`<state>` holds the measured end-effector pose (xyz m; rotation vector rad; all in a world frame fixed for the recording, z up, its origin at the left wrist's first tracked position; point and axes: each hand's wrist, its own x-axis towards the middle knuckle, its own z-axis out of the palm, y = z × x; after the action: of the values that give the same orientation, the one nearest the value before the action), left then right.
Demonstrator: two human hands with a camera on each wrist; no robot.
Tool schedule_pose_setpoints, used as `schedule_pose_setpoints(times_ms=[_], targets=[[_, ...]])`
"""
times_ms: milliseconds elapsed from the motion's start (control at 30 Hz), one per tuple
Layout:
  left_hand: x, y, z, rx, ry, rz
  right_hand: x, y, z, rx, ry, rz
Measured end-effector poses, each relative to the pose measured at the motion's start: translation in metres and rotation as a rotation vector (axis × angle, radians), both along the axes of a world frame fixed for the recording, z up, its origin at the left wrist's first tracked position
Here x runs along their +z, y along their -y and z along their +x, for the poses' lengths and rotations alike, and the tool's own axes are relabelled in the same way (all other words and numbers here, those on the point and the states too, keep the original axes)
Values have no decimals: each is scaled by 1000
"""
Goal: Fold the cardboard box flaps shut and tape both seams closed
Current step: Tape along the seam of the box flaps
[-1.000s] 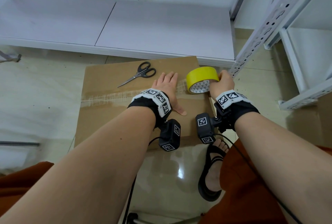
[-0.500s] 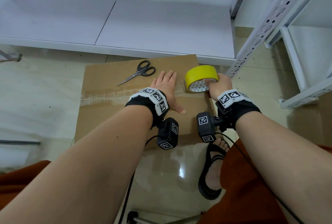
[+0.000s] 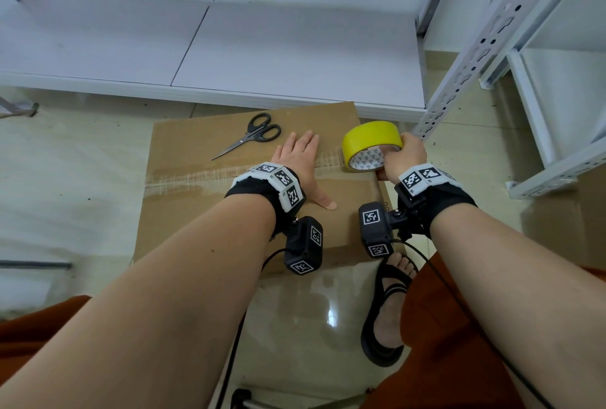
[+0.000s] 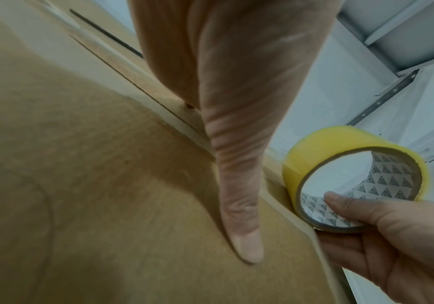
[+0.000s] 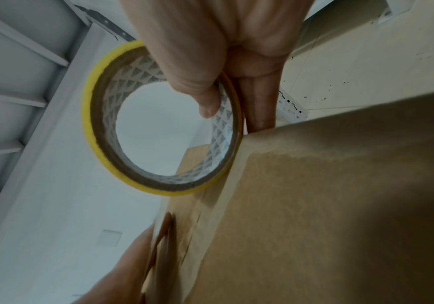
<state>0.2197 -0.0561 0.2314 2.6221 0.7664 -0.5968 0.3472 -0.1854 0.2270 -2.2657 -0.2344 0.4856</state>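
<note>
A brown cardboard box (image 3: 183, 211) lies on the floor with its top flaps folded flat. Clear tape runs along the middle seam (image 3: 196, 175). My left hand (image 3: 300, 162) presses flat on the top over the seam, fingers straight, thumb spread out (image 4: 239, 236). My right hand (image 3: 405, 159) grips a yellow tape roll (image 3: 369, 141) at the box's right edge, thumb inside the core (image 5: 208, 102), fingers round the outside. The roll (image 4: 351, 176) stands on edge at the seam's right end.
Black scissors (image 3: 252, 136) lie on the far flap, left of my left hand. A white shelf board (image 3: 229, 54) sits just behind the box, a perforated white rack post (image 3: 472, 54) to the right. My sandalled foot (image 3: 388, 307) rests on the tiled floor near the box's front.
The right hand has drawn the tape roll slightly rightward toward the box's right edge. The left hand stays pressed flat on the seam.
</note>
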Motion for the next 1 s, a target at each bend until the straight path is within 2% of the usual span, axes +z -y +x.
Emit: schedule_pose_setpoints(times_ms=[100,300,567,833,1000], targets=[[0,1,0,8,3,-3,-2,2,2,-76,-112,105],[5,4,6,14,-24,22,-1,3,3,-117,-172,149],[0,26,24,-17,99,29,-4,9,0,-109,-317,273],[-3,21,28,-13,78,1,-9,8,7,-32,-288,325],[-8,20,25,-23,71,25,-10,7,10,8,-251,290]])
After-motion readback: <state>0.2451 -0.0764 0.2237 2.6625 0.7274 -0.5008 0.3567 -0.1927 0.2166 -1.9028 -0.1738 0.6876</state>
